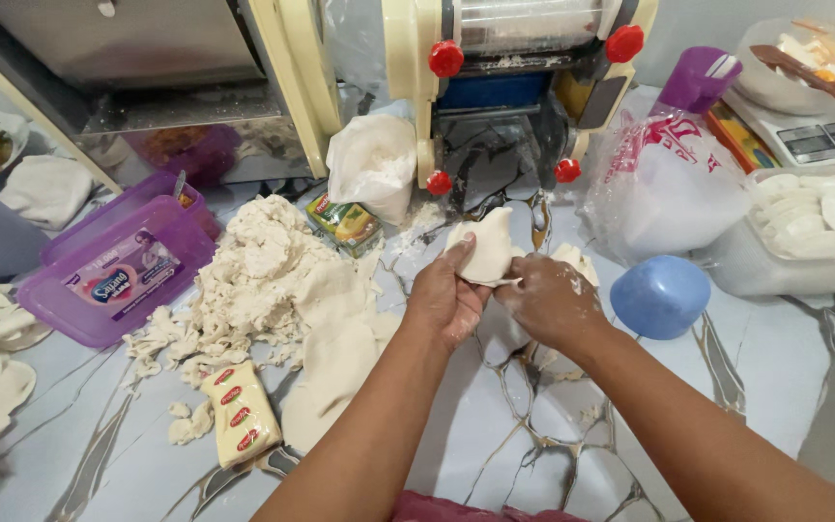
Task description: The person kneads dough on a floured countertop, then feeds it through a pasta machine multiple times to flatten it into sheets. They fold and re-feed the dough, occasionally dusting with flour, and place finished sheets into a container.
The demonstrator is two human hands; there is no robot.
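A folded piece of dough (485, 244) was held up off the desk (495, 425), in front of the dough roller machine (509, 68). The left hand (445, 300) was clamped on its lower left edge, thumb on the front face, so the piece stood upright and in plain sight of the worker. The right hand (551, 302), floury, was pinched shut on the thin bottom-right edge, apparently pressing the seam together; its fingertips were partly hidden, so the exact grip could not be told. Both hands met at the dough, wrists close together.

Just beside the right hand lay another small dough piece (572, 259), and a blue bowl (662, 295) sat upside down near it. Left of the hands a big heap of dough scraps (263, 280) spread over the desk, within easy reach. A yellow wrapped packet (241, 414) lay at its near end, and purple plastic containers (113, 271) stood farther left. Finished white pieces filled a clear tub (775, 266) on the right, well apart from the scraps, likely to keep done work separate. A bag of flour (374, 164) stood by the machine.
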